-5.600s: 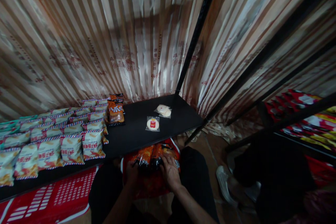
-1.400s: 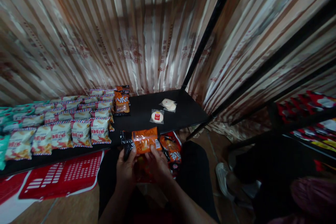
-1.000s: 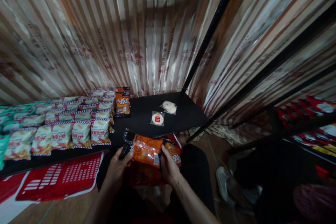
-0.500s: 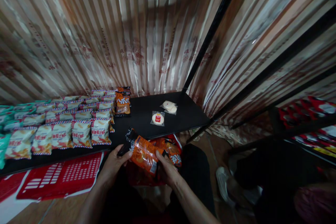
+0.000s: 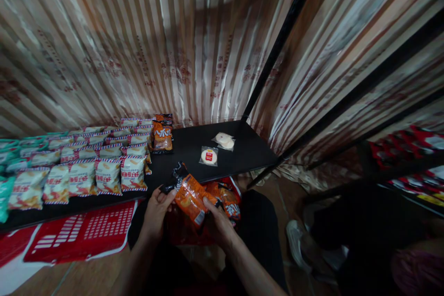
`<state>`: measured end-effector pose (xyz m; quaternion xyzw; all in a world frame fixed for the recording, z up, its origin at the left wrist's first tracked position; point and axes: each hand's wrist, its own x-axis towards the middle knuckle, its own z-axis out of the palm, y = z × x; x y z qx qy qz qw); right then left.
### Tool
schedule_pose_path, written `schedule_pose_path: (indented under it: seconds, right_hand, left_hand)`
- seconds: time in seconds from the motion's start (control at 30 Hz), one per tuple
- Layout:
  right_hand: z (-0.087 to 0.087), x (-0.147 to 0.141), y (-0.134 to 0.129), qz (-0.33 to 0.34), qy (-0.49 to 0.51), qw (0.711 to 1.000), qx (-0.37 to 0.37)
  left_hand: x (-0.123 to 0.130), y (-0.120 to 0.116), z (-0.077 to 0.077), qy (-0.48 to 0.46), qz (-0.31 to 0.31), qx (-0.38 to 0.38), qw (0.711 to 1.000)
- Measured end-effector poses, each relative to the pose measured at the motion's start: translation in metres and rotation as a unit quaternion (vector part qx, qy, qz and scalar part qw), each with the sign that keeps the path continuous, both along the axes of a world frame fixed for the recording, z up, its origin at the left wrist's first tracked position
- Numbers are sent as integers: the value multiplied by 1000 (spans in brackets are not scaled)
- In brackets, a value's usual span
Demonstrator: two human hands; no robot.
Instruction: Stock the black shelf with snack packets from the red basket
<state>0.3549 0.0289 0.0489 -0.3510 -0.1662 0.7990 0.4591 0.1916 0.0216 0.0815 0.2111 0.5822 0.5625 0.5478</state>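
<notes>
Between my two hands I hold an orange and black snack bag [image 5: 191,198], tilted, over a red basket. My left hand [image 5: 157,208] grips its black end on the left. My right hand [image 5: 219,222] has its thumb on the bag's right side; the other fingers are mostly hidden beneath. More orange bags [image 5: 227,202] lie in the red basket [image 5: 237,188] just behind my right hand. On the black shelf [image 5: 187,166] ahead, orange snack bags [image 5: 163,136] stand at the end of several rows of white shrimp snack bags [image 5: 132,173].
Two clear packets with round white wafers [image 5: 208,156] lie on the shelf's right part. Teal bags [image 5: 4,194] fill its left end. A red basket [image 5: 83,233] is below the shelf. Black posts [image 5: 277,51] and a striped curtain [image 5: 194,32] stand behind. Another person's shoe [image 5: 296,243] is at right.
The orange bag has turned a little more upright between my hands. My left hand has shifted slightly, its fingers now more bunched at the bag's end.
</notes>
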Motion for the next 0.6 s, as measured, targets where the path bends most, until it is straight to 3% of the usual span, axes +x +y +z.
schedule_pose_path:
  seconds: [0.17, 0.33, 0.6]
  right_hand:
    - [-3, 1, 1, -8, -26, 999, -16]
    - [5, 1, -1, -47, -49, 997, -20]
    - [18, -5, -1, -61, -71, 995, -18]
  left_hand:
    - [10, 4, 0, -10, 73, -23, 997]
    - [18, 11, 1, 0, 126, -38, 991]
    - [24, 17, -20, 5, 186, -2, 983]
